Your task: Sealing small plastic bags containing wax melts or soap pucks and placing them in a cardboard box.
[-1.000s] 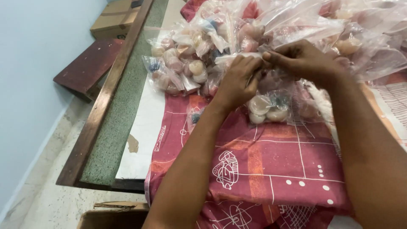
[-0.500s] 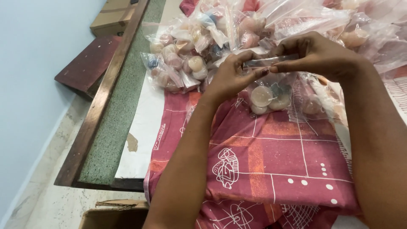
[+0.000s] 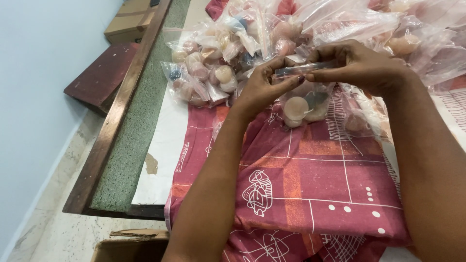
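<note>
Both my hands hold one small clear plastic bag (image 3: 302, 103) by its top strip, lifted just above the red patterned cloth (image 3: 315, 194). My left hand (image 3: 264, 85) pinches the strip's left end, and my right hand (image 3: 361, 65) pinches its right end. The bag hangs below my fingers and holds a few round pale pink and beige pieces. Behind my hands lies a heap of similar filled clear bags (image 3: 218, 73) with pink, cream and blue round pieces.
The cloth covers a white slab (image 3: 162, 155) with a green stone border (image 3: 131, 140) and a dark wooden edge (image 3: 109, 140). Cardboard boxes (image 3: 128, 22) and a dark red board (image 3: 99, 77) lie on the floor at left. Another box (image 3: 131, 247) sits below.
My hands have lifted the small bag off the pile and drawn apart along its top strip, so the bag now hangs stretched between them.
</note>
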